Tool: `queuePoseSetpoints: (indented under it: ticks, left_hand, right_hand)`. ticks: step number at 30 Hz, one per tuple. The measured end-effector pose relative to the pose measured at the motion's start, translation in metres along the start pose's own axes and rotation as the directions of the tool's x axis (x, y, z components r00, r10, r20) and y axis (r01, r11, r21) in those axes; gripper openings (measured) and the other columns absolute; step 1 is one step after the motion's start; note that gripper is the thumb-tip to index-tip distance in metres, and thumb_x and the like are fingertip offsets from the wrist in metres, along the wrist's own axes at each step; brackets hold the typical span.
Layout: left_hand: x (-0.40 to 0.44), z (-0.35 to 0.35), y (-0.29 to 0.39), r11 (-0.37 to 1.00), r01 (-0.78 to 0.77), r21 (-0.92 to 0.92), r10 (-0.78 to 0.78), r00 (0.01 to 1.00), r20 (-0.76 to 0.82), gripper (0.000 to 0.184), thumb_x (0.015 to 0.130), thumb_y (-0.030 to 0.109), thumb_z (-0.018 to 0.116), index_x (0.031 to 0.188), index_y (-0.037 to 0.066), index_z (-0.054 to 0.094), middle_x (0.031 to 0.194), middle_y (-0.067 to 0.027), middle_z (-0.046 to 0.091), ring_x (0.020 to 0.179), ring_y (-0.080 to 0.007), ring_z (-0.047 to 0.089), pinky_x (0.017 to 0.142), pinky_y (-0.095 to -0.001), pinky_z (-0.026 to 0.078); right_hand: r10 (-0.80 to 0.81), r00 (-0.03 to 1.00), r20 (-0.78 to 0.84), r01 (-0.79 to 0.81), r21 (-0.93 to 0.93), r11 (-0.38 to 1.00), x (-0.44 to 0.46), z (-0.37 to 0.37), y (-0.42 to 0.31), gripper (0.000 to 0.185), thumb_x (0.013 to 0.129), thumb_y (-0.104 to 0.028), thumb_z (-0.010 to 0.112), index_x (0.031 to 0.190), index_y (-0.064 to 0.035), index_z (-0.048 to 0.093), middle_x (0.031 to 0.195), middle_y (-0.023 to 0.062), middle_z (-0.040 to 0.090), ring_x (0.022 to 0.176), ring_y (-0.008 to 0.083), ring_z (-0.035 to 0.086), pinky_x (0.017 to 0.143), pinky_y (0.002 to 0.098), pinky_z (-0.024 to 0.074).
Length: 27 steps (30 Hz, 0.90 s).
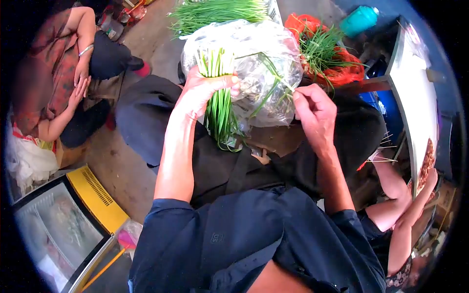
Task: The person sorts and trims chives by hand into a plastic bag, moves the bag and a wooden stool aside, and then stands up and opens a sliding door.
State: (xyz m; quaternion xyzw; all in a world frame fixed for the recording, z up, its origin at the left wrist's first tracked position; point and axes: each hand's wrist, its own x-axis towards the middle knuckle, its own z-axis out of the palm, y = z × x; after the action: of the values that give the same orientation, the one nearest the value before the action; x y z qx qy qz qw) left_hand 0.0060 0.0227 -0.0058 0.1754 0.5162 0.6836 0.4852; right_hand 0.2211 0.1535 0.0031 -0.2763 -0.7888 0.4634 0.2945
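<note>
My left hand (202, 93) is wrapped round a bunch of green stalks (220, 110), its pale ends pointing up and the green tips hanging down over my lap. To the right, my right hand (315, 107) pinches a few loose green stalks (273, 73) at one end. Both hands are at the near side of a clear plastic bag (244, 36) resting in front of me, with pale bits inside or on it. The loose stalks lie across the bag, apart from the held bunch.
More green stalks (220, 10) lie beyond the bag. A red mesh bag (349, 73) holds further greens at right, near a teal bottle (360, 20). One person (58, 73) sits at left; another's arm (403, 229) shows at lower right. A yellow-edged glass case (97, 198) stands lower left.
</note>
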Motion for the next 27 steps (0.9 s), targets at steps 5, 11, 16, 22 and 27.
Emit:
queuePoseSetpoints:
  ticks: [5,11,16,22,27]
  left_hand:
    - [-0.002,0.005,0.005,1.000,-0.023,-0.003,0.024,0.999,0.025,0.019,0.076,-0.002,0.070,0.093,-0.004,0.061,0.077,-0.0115,0.064,0.066,-0.0200,0.062,0.062,-0.0326,0.053]
    - [-0.004,0.008,0.012,0.998,-0.040,0.058,0.033,0.993,0.116,0.021,0.074,0.002,0.072,0.092,-0.001,0.062,0.080,-0.0106,0.066,0.065,-0.0181,0.062,0.062,-0.0310,0.052]
    - [-0.007,0.020,0.025,0.979,-0.056,0.196,0.020,0.984,0.179,0.025,0.074,0.003,0.073,0.095,0.000,0.061,0.083,-0.0112,0.066,0.066,-0.0184,0.063,0.062,-0.0307,0.052]
    - [-0.009,0.037,0.025,0.968,-0.148,0.203,0.083,0.951,0.300,0.034,0.071,-0.001,0.075,0.102,-0.001,0.061,0.089,-0.0133,0.067,0.075,-0.0195,0.065,0.060,-0.0307,0.055]
    - [-0.011,0.042,0.027,0.989,-0.067,0.133,0.021,0.947,0.321,0.031,0.071,0.001,0.076,0.099,-0.002,0.063,0.089,-0.0126,0.067,0.074,-0.0185,0.065,0.059,-0.0301,0.056]
  right_hand:
    - [0.085,0.986,-0.142,-0.074,0.079,0.994,0.006,-0.017,-0.024,0.019,0.092,-0.009,0.057,0.074,-0.0037,0.057,0.056,-0.0033,0.047,0.048,0.0029,0.042,0.047,0.0201,0.0364]
    - [0.078,0.992,-0.095,-0.057,0.213,0.975,0.017,-0.023,-0.048,0.020,0.092,-0.008,0.056,0.073,-0.0008,0.057,0.057,-0.0024,0.047,0.046,0.0041,0.041,0.049,0.0216,0.0403]
    - [0.054,0.998,-0.037,-0.047,0.173,0.984,0.026,-0.023,-0.059,0.022,0.091,-0.008,0.055,0.071,-0.0003,0.055,0.052,-0.0017,0.044,0.044,0.0040,0.040,0.049,0.0228,0.0420]
    - [0.031,0.992,0.120,-0.048,0.138,0.989,0.039,-0.025,-0.063,0.032,0.089,-0.015,0.061,0.060,-0.0039,0.050,0.054,-0.0039,0.046,0.051,0.0027,0.046,0.046,0.0209,0.0355]
    - [0.076,0.976,0.206,-0.099,0.105,0.989,0.045,-0.023,-0.060,0.031,0.087,-0.013,0.060,0.060,-0.0041,0.049,0.054,-0.0036,0.047,0.050,0.0030,0.046,0.045,0.0221,0.0346]
